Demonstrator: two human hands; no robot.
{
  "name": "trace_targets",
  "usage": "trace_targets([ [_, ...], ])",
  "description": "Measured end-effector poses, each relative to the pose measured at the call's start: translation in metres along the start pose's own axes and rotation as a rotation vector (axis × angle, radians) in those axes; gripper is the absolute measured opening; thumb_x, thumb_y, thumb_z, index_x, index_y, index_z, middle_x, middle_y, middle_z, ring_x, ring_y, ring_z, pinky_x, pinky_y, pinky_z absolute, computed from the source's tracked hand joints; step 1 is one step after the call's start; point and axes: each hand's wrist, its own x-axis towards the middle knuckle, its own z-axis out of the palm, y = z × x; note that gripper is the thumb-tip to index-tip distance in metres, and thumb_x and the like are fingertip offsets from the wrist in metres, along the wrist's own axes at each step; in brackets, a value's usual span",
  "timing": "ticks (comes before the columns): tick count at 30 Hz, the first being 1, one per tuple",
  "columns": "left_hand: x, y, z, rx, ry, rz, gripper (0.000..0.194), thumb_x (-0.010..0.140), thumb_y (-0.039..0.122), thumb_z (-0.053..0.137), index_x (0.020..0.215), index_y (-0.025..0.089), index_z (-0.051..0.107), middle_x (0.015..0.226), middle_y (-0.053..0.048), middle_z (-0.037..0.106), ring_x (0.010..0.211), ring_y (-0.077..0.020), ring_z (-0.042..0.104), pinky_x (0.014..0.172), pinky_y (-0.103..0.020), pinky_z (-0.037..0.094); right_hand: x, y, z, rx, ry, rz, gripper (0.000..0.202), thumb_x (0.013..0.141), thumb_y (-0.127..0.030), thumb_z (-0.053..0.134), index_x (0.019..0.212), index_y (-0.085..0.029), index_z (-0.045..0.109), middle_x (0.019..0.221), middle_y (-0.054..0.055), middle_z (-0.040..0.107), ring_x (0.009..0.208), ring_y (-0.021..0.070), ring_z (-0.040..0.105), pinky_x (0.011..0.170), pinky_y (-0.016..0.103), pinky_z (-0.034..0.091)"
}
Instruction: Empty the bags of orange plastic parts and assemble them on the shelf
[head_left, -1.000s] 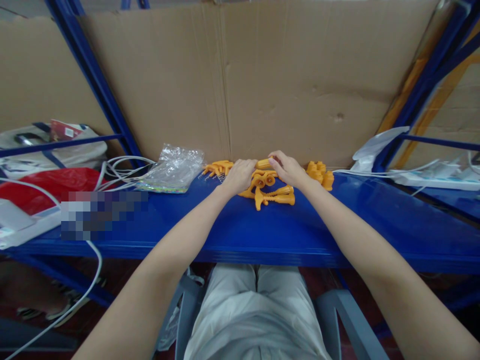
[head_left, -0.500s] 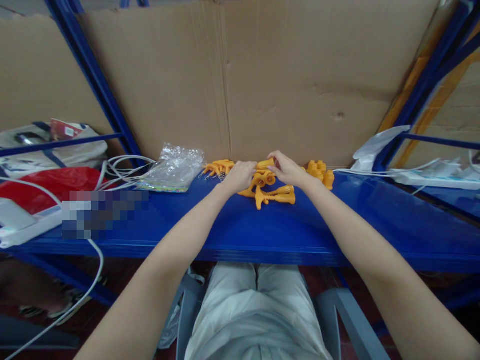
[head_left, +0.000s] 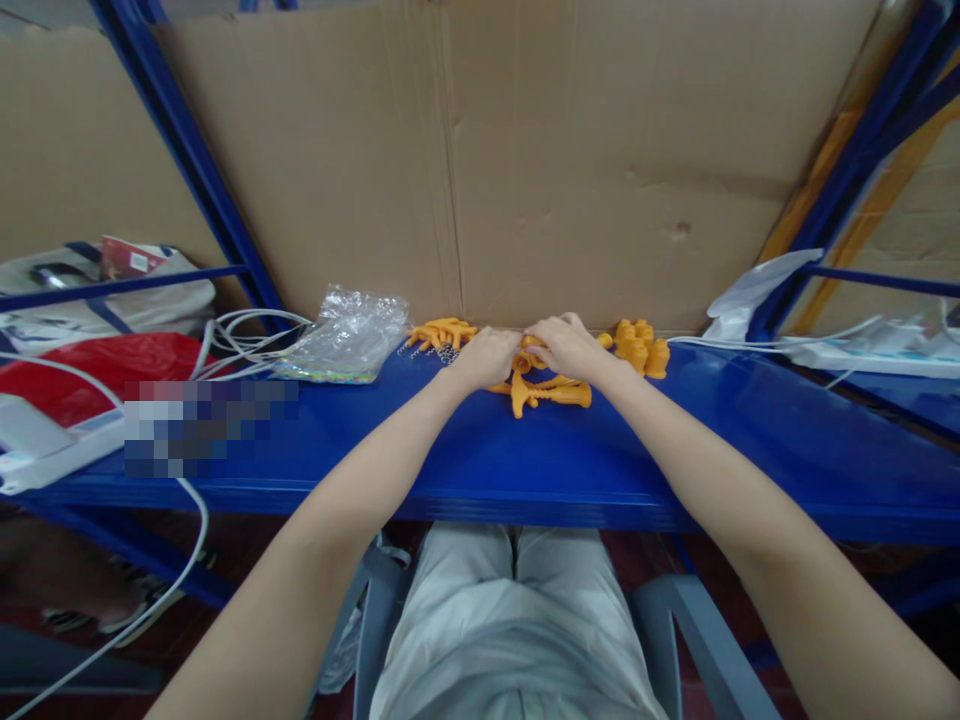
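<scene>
Beyond the middle of the bench (head_left: 525, 465), the left hand (head_left: 487, 357) and the right hand (head_left: 566, 345) nearly met, fingers curled down around an orange piece (head_left: 532, 343) showing between them. Whether either set was clamped on it could not be told; the knuckles hid the tips. Such crowding looked the likeliest cause of trouble: a turn of the wrist could have knocked the T-shaped orange handle (head_left: 518, 394) or the flared orange piece (head_left: 575, 396), both loose on the near side of the fingers. The metal spirals (head_left: 448, 353) of the orange handles (head_left: 441, 332), just left of the left fingers, could have snagged or pricked them. Right of the right fingers, the upright orange pieces (head_left: 634, 348) seemed liable to topple if an elbow or sleeve swung out.

Farther left of the fingers lay a clear plastic bag (head_left: 352, 335), its contents indistinct; well beyond it, a cloth bag (head_left: 180, 300) had a red packet (head_left: 120, 260) at its top.
</scene>
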Motion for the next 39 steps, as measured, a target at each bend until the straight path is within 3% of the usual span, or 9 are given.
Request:
trace_targets([
  [11,0.004,0.008,-0.005,0.01,-0.059,-0.076,0.031,0.091,0.009,0.043,0.11,0.006,0.067,0.109,-0.021,0.075,0.105,-0.0307,0.071,0.092,-0.04,0.051,0.0,-0.01,-0.009,-0.22,-0.015,-0.009,0.025,0.097,-0.016,0.047,0.114,-0.011,0.065,0.107,0.018,0.072,0.106,0.0309,0.057,0.096,0.046,0.028],
  [25,0.003,0.005,-0.002,-0.081,-0.017,-0.114,0.033,0.092,0.011,0.044,0.115,0.012,0.067,0.116,-0.016,0.075,0.11,-0.0275,0.072,0.096,-0.037,0.053,0.0,-0.007,-0.002,-0.256,0.123,-0.066,0.033,0.096,-0.009,0.035,0.114,-0.017,0.061,0.105,0.014,0.068,0.099,0.0284,0.055,0.096,0.045,0.028],
  [32,0.001,0.003,0.0,-0.118,-0.011,-0.087,0.033,0.094,0.013,0.043,0.119,0.012,0.066,0.115,-0.015,0.076,0.105,-0.0267,0.073,0.093,-0.036,0.054,-0.001,-0.003,0.0,-0.181,0.081,-0.066,0.03,0.094,-0.01,0.039,0.115,-0.017,0.059,0.103,0.015,0.071,0.101,0.0293,0.056,0.094,0.042,0.028],
  [39,-0.001,0.0,0.002,-0.027,-0.084,-0.101,0.031,0.097,0.017,0.042,0.108,0.011,0.069,0.108,-0.016,0.076,0.099,-0.0259,0.073,0.09,-0.035,0.054,-0.003,0.001,0.008,-0.082,-0.017,-0.055,0.03,0.098,-0.019,0.046,0.124,-0.014,0.061,0.119,0.017,0.071,0.109,0.0292,0.059,0.09,0.039,0.03],
])
